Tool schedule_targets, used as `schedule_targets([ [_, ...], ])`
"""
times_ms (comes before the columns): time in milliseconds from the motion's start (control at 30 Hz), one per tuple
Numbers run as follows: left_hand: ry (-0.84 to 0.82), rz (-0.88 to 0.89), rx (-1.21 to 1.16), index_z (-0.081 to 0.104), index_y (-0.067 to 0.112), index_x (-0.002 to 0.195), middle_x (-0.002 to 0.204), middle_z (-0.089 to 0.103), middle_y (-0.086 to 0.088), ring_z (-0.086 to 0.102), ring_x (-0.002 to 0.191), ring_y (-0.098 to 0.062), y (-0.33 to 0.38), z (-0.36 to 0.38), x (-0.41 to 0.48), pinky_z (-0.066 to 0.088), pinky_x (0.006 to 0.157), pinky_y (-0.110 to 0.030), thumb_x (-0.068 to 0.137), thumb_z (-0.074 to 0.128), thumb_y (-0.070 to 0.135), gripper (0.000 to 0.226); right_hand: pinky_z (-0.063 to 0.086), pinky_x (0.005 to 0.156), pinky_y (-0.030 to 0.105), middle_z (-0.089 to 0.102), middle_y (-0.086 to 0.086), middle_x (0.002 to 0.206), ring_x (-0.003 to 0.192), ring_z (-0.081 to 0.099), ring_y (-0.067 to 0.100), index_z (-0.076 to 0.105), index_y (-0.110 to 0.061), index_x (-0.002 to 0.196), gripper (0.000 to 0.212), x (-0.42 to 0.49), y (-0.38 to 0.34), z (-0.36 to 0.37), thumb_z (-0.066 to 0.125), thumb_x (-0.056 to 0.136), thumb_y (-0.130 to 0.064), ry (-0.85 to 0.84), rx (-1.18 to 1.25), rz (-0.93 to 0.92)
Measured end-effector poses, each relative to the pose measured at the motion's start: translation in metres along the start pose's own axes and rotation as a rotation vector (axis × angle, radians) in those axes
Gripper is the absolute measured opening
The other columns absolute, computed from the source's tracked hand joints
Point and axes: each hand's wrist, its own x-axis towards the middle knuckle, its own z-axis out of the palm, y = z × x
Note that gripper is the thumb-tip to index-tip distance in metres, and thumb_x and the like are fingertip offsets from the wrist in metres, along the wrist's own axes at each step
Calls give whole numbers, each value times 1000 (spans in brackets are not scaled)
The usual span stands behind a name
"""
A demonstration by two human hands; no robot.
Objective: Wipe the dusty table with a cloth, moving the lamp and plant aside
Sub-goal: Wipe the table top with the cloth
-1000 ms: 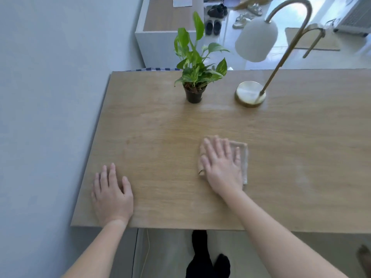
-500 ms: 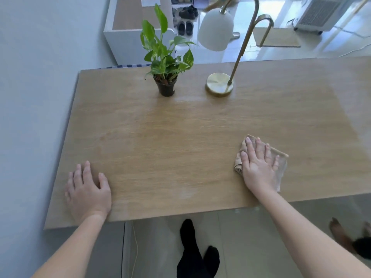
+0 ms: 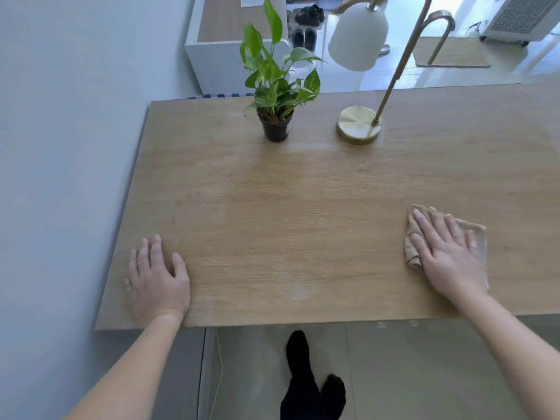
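A wooden table (image 3: 272,207) fills the view. My right hand (image 3: 445,253) lies flat with straight fingers on a beige folded cloth (image 3: 412,237) near the table's front right. My left hand (image 3: 157,280) rests flat on the front left corner, holding nothing. A small green plant (image 3: 277,86) in a black pot stands at the back, left of centre. To its right stands a lamp with a round brass base (image 3: 358,125), a curved brass stem and a white shade (image 3: 357,40).
A grey wall (image 3: 60,147) runs along the table's left edge. Beyond the far edge are a white cabinet (image 3: 218,56), shoes and a mat on the floor. My feet in black socks (image 3: 312,386) show below the front edge.
My right hand has slid the cloth to the right along the front of the table. My left hand, the plant and the lamp have stayed in place.
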Motion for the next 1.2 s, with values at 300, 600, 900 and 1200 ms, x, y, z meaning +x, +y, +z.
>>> schedule_targets([
  [300, -3, -9, 5, 33, 27, 167, 175, 29, 0, 21, 163, -25, -1, -1, 0, 23, 130, -56, 110, 40, 48, 61, -13, 130, 51, -24, -20, 172, 160, -24, 16, -13, -55, 162, 58, 3, -154, 31, 4, 108, -68, -86, 26, -242],
  [600, -5, -3, 5, 33, 27, 167, 176, 29, 0, 21, 163, -25, -2, -2, 0, 23, 129, -56, 110, 40, 48, 61, -9, 132, 46, -20, -27, 171, 158, -24, 5, -15, -61, 159, 58, -76, -47, 33, 2, 105, -71, -48, -91, -274],
  [900, 15, 11, -8, 34, 26, 167, 175, 30, -3, 22, 162, -28, -5, 2, 1, 22, 130, -55, 109, 39, 47, 62, -10, 130, 48, -13, -15, 176, 162, -12, 11, -9, -54, 162, 69, -54, -13, 26, -6, 96, -75, 0, -11, 148],
  [1200, 18, 27, -1, 31, 23, 168, 175, 29, -5, 21, 163, -30, -4, 1, 1, 19, 131, -54, 110, 38, 46, 63, -16, 129, 51, -29, -11, 172, 159, -27, 18, -23, -47, 162, 62, -80, -176, 71, 2, 107, -64, -23, -31, -126],
])
